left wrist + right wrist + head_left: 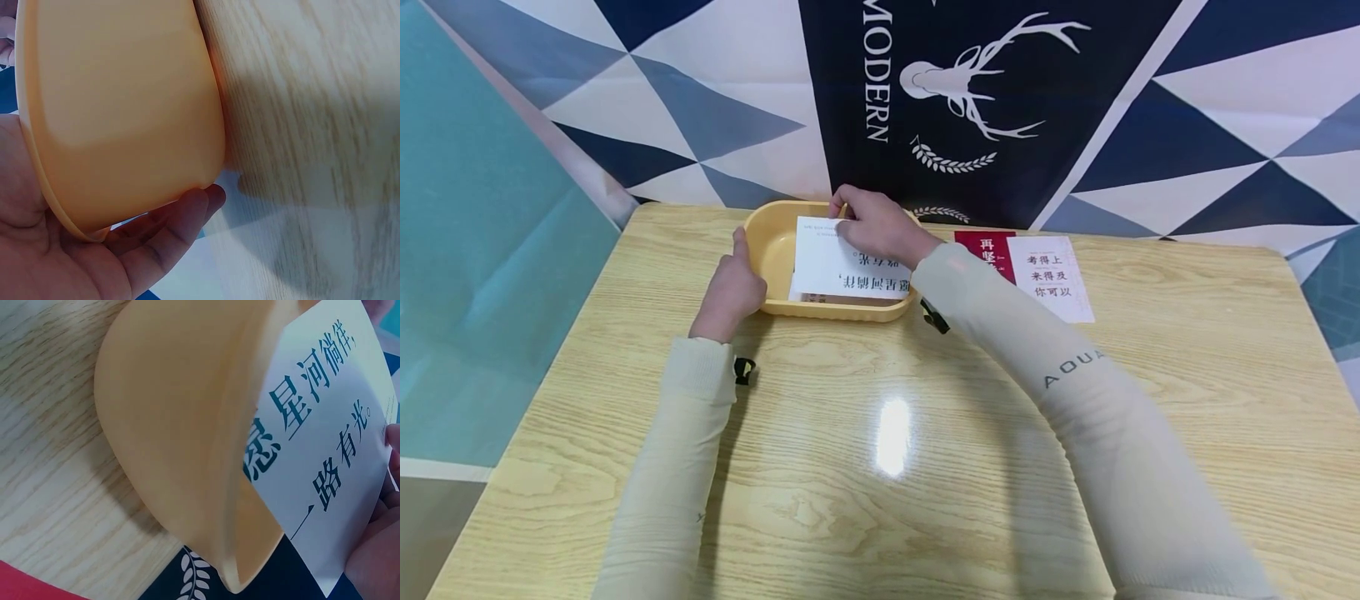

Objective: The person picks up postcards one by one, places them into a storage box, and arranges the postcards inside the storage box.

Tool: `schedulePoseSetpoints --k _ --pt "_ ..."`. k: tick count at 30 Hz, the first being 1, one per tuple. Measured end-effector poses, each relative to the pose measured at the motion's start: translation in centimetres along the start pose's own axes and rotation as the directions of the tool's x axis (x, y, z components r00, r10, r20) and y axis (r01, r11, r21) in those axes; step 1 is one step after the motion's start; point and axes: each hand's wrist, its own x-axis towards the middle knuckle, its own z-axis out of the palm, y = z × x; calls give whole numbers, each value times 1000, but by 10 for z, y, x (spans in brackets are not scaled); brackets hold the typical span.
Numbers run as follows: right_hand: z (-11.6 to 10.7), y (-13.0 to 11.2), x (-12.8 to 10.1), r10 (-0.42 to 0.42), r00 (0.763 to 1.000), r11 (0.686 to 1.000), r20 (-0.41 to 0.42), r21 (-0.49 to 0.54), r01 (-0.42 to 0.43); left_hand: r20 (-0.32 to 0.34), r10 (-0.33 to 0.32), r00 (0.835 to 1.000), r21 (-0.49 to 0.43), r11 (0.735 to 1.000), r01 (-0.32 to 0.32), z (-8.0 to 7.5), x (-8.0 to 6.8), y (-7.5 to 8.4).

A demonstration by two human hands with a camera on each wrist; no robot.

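Note:
A yellow-orange plastic basket [835, 312] stands at the table's back edge. My left hand [730, 287] grips its left end; in the left wrist view the fingers [165, 240] curl under the outer wall [125, 106]. Over the basket, my right hand [883, 227] pinches the far edge of a white card [820, 257] printed with dark characters. The right wrist view shows this card [325, 425] tilted, overlapping the basket's rim, with the thumb on its edge. Beneath it, part of another card [820, 298] peeks out inside the basket, mostly hidden.
Right of the basket, a red card [983, 243] and a white card with red characters [1067, 271] lie on the wooden table [820, 467]. My right forearm partly covers them. Behind the table's back edge hangs a patterned cloth [760, 108] with a deer print.

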Motion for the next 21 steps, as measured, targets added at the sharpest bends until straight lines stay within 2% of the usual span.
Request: schedulePoseSetpoints --k 8,21 --pt "8 4 2 10 999 1000 31 -15 -10 4 -10 1000 -20 1000 10 0 1 -1" --pt "22 12 8 27 999 999 34 -22 -26 8 -18 1000 -24 1000 18 0 2 -1"
